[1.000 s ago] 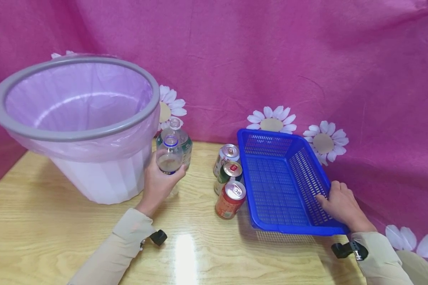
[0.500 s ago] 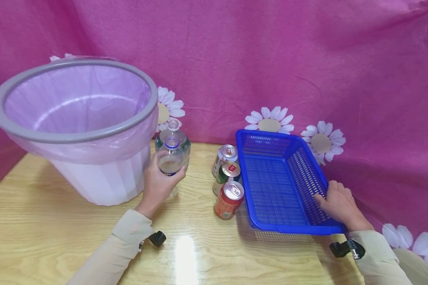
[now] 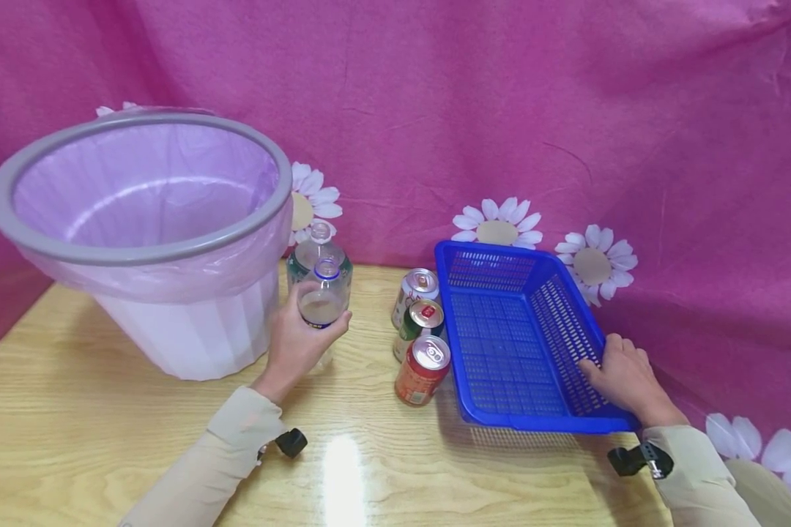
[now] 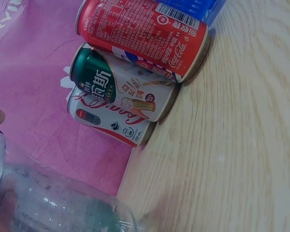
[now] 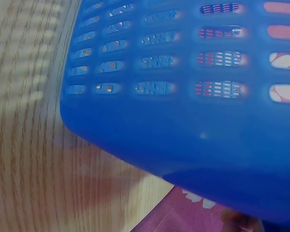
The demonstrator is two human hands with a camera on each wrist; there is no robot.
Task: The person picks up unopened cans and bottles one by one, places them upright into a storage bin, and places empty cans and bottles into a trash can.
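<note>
My left hand (image 3: 299, 340) grips a clear plastic bottle (image 3: 321, 304) round its middle. The bottle is uncapped, with a blue ring at its neck, and leans a little to the right. Whether its base touches the table I cannot tell. Just behind it stands a second clear bottle (image 3: 319, 252) with a green label, partly hidden. On the right, my right hand (image 3: 629, 377) holds the right rim of a blue plastic basket (image 3: 517, 423), thumb inside. In the right wrist view the slotted basket wall (image 5: 183, 130) covers most of that hand.
Three drink cans stand in a row against the basket's left side: a red can (image 3: 423, 373), a green-and-white can (image 4: 121, 82) and a white can (image 4: 111, 118). A white bin (image 3: 191, 329) with a purple liner stands left on the wooden table (image 3: 369, 468), before a pink flowered cloth.
My left hand has shifted slightly right with the bottle, whose neck now tips further right. My right hand and the basket look unchanged, apart from a small camera shift.
</note>
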